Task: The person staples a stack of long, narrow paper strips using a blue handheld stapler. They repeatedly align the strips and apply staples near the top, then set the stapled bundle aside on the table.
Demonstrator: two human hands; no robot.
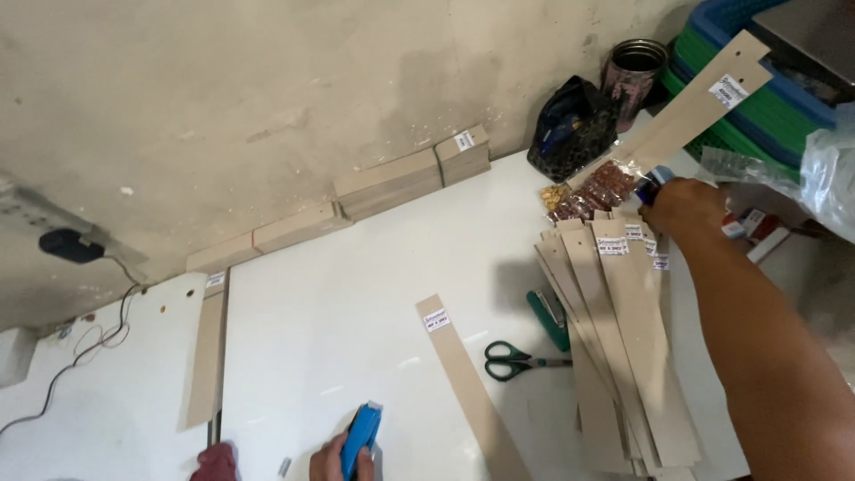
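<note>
Both hands closed: left hand (pixel 343 459) grips blue stapler (pixel 361 436) near table edge, right hand (pixel 681 207) grips cardboard strip (pixel 690 111).

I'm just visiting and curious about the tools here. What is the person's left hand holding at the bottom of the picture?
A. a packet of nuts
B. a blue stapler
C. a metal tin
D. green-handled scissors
B: the left hand grips a blue stapler at the lower edge of the white table, while the green-handled scissors lie untouched on the table farther right.
</note>
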